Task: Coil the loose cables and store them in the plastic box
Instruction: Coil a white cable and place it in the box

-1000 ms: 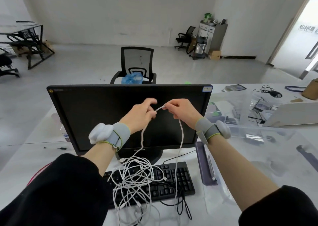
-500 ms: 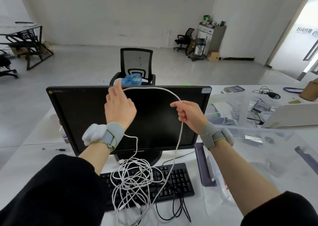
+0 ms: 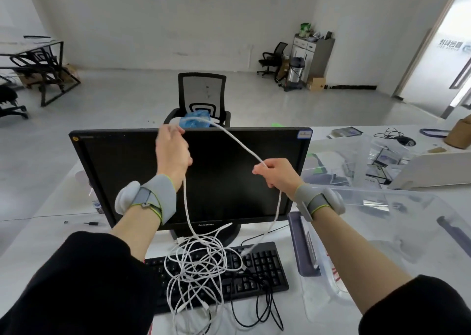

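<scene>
A white cable point(image 3: 239, 142) stretches between both raised hands in front of the monitor. My left hand point(image 3: 172, 152) grips it high, near the monitor's top edge. My right hand point(image 3: 276, 171) pinches it lower and to the right. From each hand the cable hangs down to a tangle of white cables point(image 3: 198, 266) lying on the black keyboard point(image 3: 265, 273). A thin black cable point(image 3: 257, 311) loops off the keyboard's front. The clear plastic box point(image 3: 397, 235) with a purple-grey handle sits on the table just right of my right forearm.
A black monitor point(image 3: 122, 171) stands right behind my hands. Clear bags, papers and another black cable point(image 3: 397, 137) lie at the back right of the white table. A mesh office chair point(image 3: 202, 95) stands behind the monitor. A small screw and bit point(image 3: 91, 223) lie at the left.
My hands started together at the cable and have pulled apart. The left hand rose to the monitor's top edge, the right moved right and down, and the cable span between them lengthened.
</scene>
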{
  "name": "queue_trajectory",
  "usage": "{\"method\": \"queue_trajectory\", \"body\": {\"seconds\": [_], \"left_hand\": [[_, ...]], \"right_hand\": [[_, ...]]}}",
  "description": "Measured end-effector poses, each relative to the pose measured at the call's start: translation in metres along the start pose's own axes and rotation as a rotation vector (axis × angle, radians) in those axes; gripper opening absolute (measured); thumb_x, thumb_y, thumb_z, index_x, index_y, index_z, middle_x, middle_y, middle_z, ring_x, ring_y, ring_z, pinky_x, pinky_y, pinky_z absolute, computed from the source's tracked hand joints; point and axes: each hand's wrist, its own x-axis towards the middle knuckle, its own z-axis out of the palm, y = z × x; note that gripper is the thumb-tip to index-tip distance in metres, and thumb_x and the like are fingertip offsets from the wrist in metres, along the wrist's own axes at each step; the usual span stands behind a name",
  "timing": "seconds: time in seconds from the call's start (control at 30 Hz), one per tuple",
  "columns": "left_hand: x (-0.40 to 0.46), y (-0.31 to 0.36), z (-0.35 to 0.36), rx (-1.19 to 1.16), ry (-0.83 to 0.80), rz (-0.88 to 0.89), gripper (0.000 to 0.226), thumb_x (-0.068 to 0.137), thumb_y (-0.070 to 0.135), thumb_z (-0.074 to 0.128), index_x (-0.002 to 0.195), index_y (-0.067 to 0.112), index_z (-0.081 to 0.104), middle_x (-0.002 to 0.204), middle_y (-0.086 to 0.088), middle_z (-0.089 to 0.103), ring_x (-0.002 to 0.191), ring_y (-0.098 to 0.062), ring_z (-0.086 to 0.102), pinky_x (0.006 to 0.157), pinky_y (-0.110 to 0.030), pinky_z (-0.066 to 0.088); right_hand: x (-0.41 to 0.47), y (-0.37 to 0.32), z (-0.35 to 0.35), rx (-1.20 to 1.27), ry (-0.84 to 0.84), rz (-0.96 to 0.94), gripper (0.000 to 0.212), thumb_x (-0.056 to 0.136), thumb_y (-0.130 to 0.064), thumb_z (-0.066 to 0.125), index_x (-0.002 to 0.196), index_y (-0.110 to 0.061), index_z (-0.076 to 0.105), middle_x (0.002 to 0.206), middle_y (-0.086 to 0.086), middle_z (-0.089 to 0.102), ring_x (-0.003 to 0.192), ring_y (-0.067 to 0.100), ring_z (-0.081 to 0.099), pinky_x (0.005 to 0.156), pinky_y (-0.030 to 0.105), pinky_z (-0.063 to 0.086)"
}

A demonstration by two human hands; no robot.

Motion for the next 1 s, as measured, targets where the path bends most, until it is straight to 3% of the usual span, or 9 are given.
{"method": "queue_trajectory", "body": {"seconds": [0.1, 0.23, 0.43, 0.5, 0.6, 0.73, 0.83, 0.93, 1.0], "left_hand": [[0.013, 0.000, -0.015, 0.290, -0.004, 0.054, 0.014, 0.099, 0.020, 0.034, 0.105, 0.019, 0.046, 0.082, -0.002, 0.052, 0.065, -0.014, 0.051, 0.056, -0.027, 0.049], [0.001, -0.013, -0.011, 0.652, -0.405, 0.063, 0.037, 0.092, 0.024, 0.056, 0.126, 0.021, 0.042, 0.095, 0.003, 0.060, 0.091, -0.017, 0.060, 0.087, -0.033, 0.047], [-0.020, -0.015, 0.009, 0.588, -0.593, 0.166, 0.023, 0.098, 0.033, 0.044, 0.112, 0.022, 0.058, 0.095, 0.005, 0.065, 0.081, -0.009, 0.062, 0.081, -0.025, 0.047], [-0.021, -0.015, 0.011, 0.507, -0.732, -0.014, 0.034, 0.102, 0.033, 0.032, 0.106, 0.016, 0.061, 0.089, -0.002, 0.070, 0.075, -0.016, 0.068, 0.076, -0.029, 0.055], [-0.022, -0.025, 0.010, 0.523, -0.773, -0.105, 0.026, 0.102, 0.019, 0.033, 0.117, 0.013, 0.054, 0.095, -0.008, 0.067, 0.076, -0.021, 0.069, 0.065, -0.027, 0.058], [-0.017, -0.045, 0.004, 0.794, -0.719, 0.038, 0.048, 0.094, 0.018, 0.055, 0.139, 0.017, 0.039, 0.134, -0.005, 0.050, 0.116, -0.020, 0.053, 0.095, -0.028, 0.046], [-0.020, -0.047, 0.004, 0.816, -0.866, 0.039, 0.070, 0.090, 0.028, 0.062, 0.147, 0.019, 0.024, 0.147, 0.002, 0.037, 0.138, -0.017, 0.033, 0.109, -0.029, 0.027], [-0.026, -0.049, 0.010, 0.727, -1.002, -0.048, 0.041, 0.095, 0.025, 0.054, 0.134, 0.016, 0.045, 0.128, -0.003, 0.059, 0.121, -0.011, 0.051, 0.102, -0.022, 0.032], [-0.030, -0.051, 0.012, 0.614, -0.944, -0.120, 0.022, 0.101, 0.022, 0.040, 0.106, 0.013, 0.059, 0.085, -0.005, 0.068, 0.082, -0.010, 0.066, 0.086, -0.023, 0.046]], "right_hand": [[0.003, 0.018, -0.006, 0.069, 0.161, 0.147, 0.029, 0.093, -0.024, 0.054, 0.066, -0.018, 0.065, 0.056, -0.002, 0.042, 0.052, 0.013, 0.038, 0.053, 0.024, 0.032], [0.002, 0.003, -0.003, 0.154, 0.100, 0.083, 0.022, 0.091, -0.021, 0.058, 0.073, -0.013, 0.066, 0.057, -0.002, 0.043, 0.052, 0.011, 0.039, 0.051, 0.021, 0.033], [-0.005, -0.018, -0.003, -0.205, 0.073, -0.184, 0.026, 0.097, -0.015, 0.043, 0.105, -0.012, 0.068, 0.090, 0.005, 0.060, 0.071, 0.012, 0.051, 0.060, 0.012, 0.037], [-0.006, -0.021, -0.003, -0.474, 0.190, -0.234, 0.031, 0.100, -0.025, 0.038, 0.116, -0.015, 0.063, 0.110, 0.010, 0.051, 0.100, 0.023, 0.048, 0.087, 0.024, 0.038], [-0.011, -0.025, -0.007, -0.655, 0.262, -0.239, 0.039, 0.101, -0.037, 0.032, 0.123, -0.019, 0.059, 0.106, 0.010, 0.053, 0.099, 0.026, 0.050, 0.087, 0.035, 0.040], [-0.015, -0.028, -0.013, -0.017, 0.063, -0.238, 0.028, 0.099, -0.023, 0.045, 0.095, -0.010, 0.070, 0.074, 0.002, 0.061, 0.059, 0.008, 0.053, 0.064, 0.017, 0.045], [-0.017, -0.034, -0.017, 0.336, -0.146, -0.218, 0.021, 0.097, -0.011, 0.047, 0.090, -0.007, 0.067, 0.075, 0.004, 0.065, 0.062, 0.007, 0.062, 0.065, 0.019, 0.054], [-0.021, -0.042, -0.020, 0.637, -0.301, -0.158, 0.022, 0.096, -0.004, 0.044, 0.095, -0.006, 0.066, 0.076, 0.004, 0.071, 0.069, 0.012, 0.068, 0.069, 0.023, 0.057], [-0.021, -0.046, -0.024, 0.808, -0.376, -0.076, 0.025, 0.097, -0.001, 0.040, 0.099, -0.004, 0.065, 0.080, 0.007, 0.072, 0.070, 0.015, 0.069, 0.065, 0.023, 0.057]]}}
